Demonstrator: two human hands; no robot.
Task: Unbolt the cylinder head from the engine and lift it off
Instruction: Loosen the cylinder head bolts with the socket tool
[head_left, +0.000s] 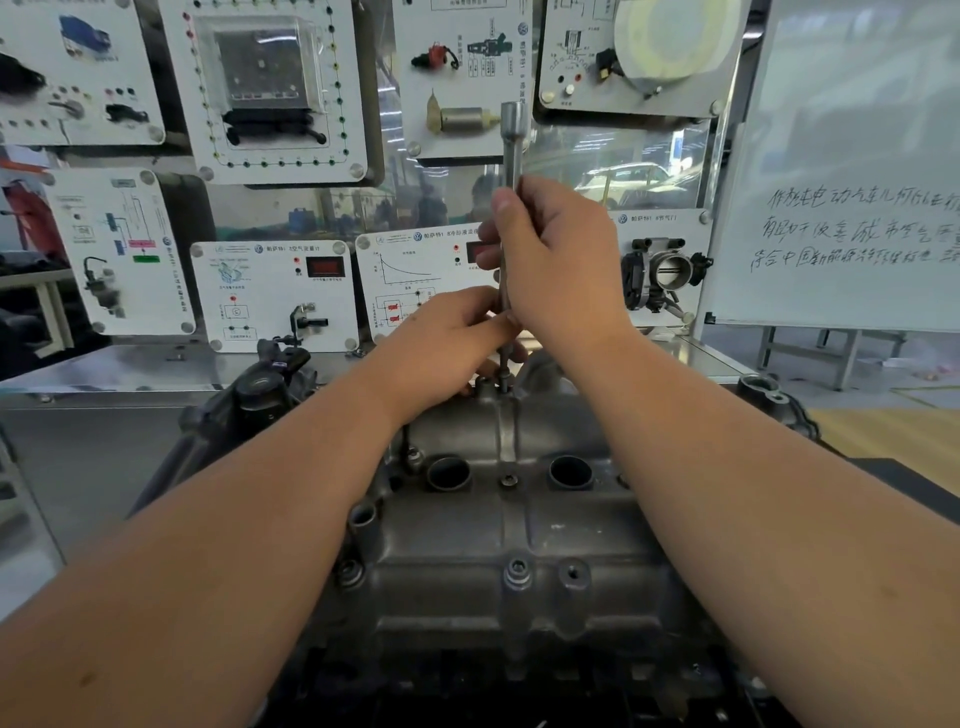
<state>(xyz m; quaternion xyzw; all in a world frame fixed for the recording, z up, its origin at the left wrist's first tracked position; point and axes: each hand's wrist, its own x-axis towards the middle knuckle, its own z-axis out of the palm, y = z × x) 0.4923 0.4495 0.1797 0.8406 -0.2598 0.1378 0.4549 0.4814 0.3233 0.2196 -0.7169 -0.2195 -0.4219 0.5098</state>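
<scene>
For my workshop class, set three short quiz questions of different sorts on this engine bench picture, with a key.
1. True or false: the right hand grips the upright socket wrench around its shaft.
2. Multiple choice: where does the wrench's lower tip sit? A) in a round plug well near the middle B) on a bolt at the far edge of the cylinder head C) on the whiteboard
3. Fill in: the left hand steadies the wrench near its ____ end.

Key: 1 true; 2 B; 3 lower.
</scene>
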